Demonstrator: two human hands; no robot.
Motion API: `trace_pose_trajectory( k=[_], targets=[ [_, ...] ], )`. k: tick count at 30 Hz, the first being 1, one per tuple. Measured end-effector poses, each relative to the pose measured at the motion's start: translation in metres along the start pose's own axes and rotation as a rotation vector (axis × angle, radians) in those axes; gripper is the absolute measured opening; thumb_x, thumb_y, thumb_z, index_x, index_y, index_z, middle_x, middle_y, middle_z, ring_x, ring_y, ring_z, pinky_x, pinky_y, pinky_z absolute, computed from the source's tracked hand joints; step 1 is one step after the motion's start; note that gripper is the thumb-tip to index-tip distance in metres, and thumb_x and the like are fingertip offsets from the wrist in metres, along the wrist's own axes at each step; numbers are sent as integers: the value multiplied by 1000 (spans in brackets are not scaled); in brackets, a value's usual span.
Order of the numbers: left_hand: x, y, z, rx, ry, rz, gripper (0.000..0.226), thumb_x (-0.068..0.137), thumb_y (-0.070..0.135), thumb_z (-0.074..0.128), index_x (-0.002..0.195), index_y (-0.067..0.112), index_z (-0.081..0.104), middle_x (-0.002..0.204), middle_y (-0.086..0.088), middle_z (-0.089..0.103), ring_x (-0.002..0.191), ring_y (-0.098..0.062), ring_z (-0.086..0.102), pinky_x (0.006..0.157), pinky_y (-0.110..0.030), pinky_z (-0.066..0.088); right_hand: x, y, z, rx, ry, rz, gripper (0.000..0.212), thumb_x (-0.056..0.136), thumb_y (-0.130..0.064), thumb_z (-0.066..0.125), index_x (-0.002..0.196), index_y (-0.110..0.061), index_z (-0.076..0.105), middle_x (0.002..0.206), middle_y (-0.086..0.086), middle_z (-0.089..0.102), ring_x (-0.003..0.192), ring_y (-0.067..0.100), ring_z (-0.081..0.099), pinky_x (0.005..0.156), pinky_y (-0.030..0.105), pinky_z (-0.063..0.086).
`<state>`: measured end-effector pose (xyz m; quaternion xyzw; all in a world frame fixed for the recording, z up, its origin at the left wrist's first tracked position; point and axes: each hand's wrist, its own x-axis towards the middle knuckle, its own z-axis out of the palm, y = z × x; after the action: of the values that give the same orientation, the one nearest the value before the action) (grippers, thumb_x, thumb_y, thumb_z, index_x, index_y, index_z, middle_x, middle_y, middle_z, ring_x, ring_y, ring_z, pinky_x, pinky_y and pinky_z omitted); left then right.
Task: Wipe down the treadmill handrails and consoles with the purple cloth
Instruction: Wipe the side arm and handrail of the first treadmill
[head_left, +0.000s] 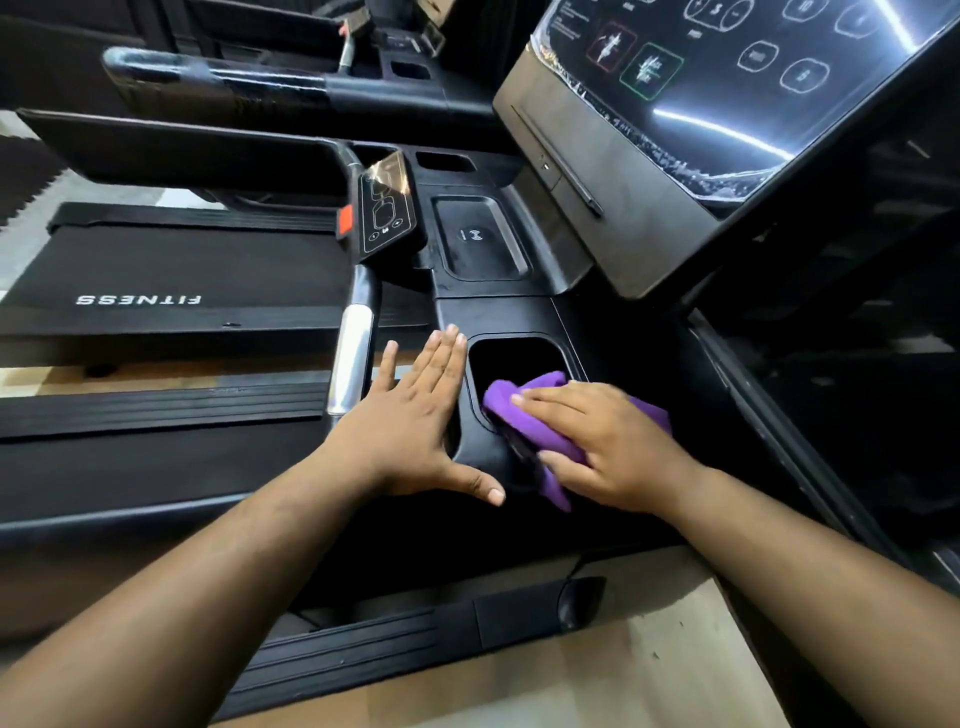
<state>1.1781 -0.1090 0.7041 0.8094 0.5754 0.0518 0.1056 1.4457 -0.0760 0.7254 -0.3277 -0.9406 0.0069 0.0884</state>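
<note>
The console wipe is in hand: the right hand (608, 441) presses the purple cloth (524, 415) on the cup holder (519, 358) rim, left hand (415, 415) flat-fingered beside it; next, probably, inside that recess

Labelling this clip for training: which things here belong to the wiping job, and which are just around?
In the job:
cloth, under the right hand
left hand, flat on the console
cup holder
handrail

Just around:
screen
charging pad
belt
floor
</note>
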Motion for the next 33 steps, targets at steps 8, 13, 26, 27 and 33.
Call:
trace_pose_trajectory(
  k=[8,13,26,27,33],
  targets=[
    [1,2,0,-1,-26,-15,159,44,114,24,153,15,-37,163,1,-40,148,-9,-38,124,-54,-16,64,30,-4,-58,-74,271,67,88,-48,30,151,-32,48,164,-4,36,154,17,25,124,54,12],
    [0,1,0,-3,3,-22,158,47,112,29,153,14,-37,163,0,-40,148,-9,-38,124,-53,-16,30,-6,17,158,304,299,52,85,-29,43,126,-16,72,130,2,71,129,23,60,108,48,47],
    [2,4,-2,-23,-28,-32,157,49,110,35,152,16,-37,159,4,-44,144,-7,-42,123,-55,-19,97,-9,6,-2,-118,634,77,103,-52,37,164,-25,-1,172,0,-8,159,24,-3,122,63,10],
    [2,4,-3,-24,-20,-34,158,48,110,34,152,15,-37,158,4,-45,143,-7,-44,123,-54,-19,105,-20,8,10,-128,583,77,103,-49,38,164,-26,-3,172,-1,-9,159,21,-5,123,60,10],
    [-4,5,-4,-34,36,-31,159,48,109,36,153,13,-35,155,3,-47,145,-9,-42,124,-51,-18,81,-40,2,43,-98,367,66,96,-29,49,160,-28,31,164,-2,33,144,27,35,113,48,38]
  ],
)
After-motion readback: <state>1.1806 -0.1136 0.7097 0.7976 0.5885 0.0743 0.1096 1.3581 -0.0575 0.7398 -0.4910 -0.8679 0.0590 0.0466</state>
